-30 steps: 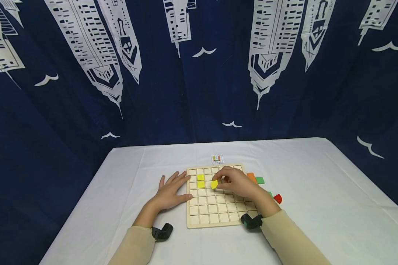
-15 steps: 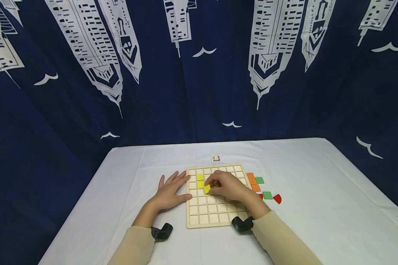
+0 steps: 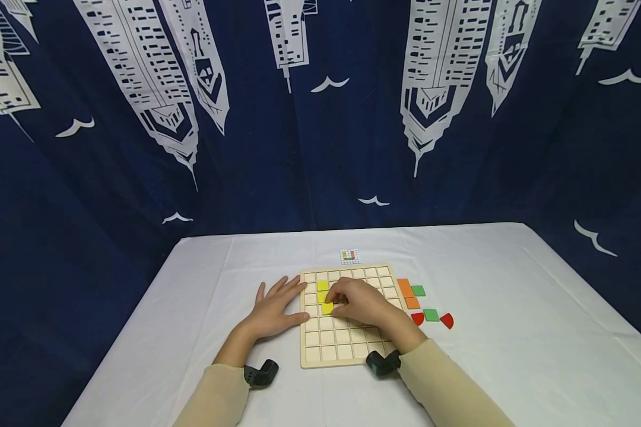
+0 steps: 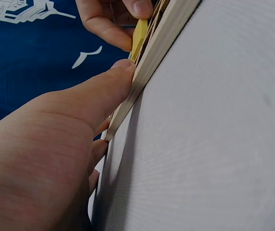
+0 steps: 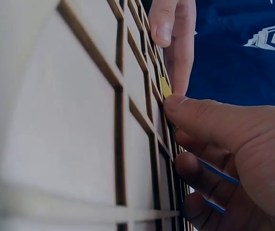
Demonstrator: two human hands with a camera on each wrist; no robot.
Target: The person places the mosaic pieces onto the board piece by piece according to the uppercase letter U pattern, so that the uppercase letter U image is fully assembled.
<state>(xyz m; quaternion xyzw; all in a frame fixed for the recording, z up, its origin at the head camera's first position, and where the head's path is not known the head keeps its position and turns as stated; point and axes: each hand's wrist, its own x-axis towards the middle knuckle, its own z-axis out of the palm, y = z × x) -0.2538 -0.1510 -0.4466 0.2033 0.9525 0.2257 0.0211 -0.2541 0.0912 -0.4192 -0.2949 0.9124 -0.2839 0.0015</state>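
Note:
A wooden grid board (image 3: 347, 347) lies on the white table. A yellow square tile (image 3: 322, 285) sits in its left part, with a second one just below it, partly hidden. My right hand (image 3: 355, 301) pinches a third yellow tile (image 3: 327, 308) and holds it low on the cell under those two. In the right wrist view the thumb (image 5: 190, 113) presses that tile (image 5: 165, 87) against the board (image 5: 80, 120). My left hand (image 3: 275, 308) lies flat on the cloth. Its thumb (image 4: 104, 91) touches the board's left edge (image 4: 161, 38).
Right of the board lie loose pieces: two orange tiles (image 3: 404, 287), two green squares (image 3: 431, 314) and two red rounded pieces (image 3: 447, 320). A small pattern card (image 3: 349, 256) lies behind the board. A dark blue curtain hangs behind the table.
My right hand carried the yellow tile leftward and toward me across the board, then lowered it to the cell under the two placed yellow tiles. The left hand stayed still.

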